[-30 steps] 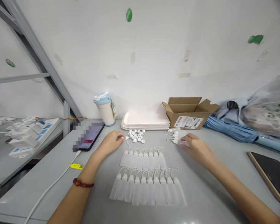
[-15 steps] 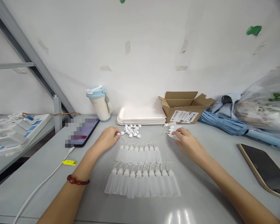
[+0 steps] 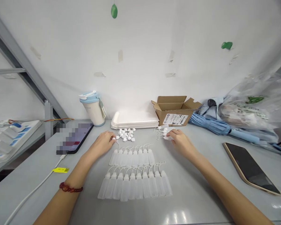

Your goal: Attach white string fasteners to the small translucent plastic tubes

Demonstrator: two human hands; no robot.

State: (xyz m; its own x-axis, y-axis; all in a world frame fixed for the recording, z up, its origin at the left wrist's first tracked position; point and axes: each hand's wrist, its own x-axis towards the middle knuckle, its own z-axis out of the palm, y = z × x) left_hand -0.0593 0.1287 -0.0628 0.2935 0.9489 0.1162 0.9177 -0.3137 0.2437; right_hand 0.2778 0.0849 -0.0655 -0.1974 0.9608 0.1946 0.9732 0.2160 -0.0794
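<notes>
Lying between the hands (image 3: 103, 143), white caps (image 3: 125, 134), bottle rows (image 3: 132, 187) closer in

Ten clear bottles (image 3: 132, 189) are lying in the row closer to the near edge of the counter (image 3: 192, 197), and eight clear bottles (image 3: 135, 158) are forming the row behind. White caps (image 3: 125, 136) are piling too closely to count, as are the bottles bunching toward the far edge. Along that edge, one tumbler (image 3: 95, 112), one open carton (image 3: 175, 118), one blue umbrella (image 3: 209, 125) and one stack of white mailers (image 3: 135, 120), its layers blurring together, are sitting. Two phones (image 3: 253, 168) are lying toward opposite side edges.
</notes>
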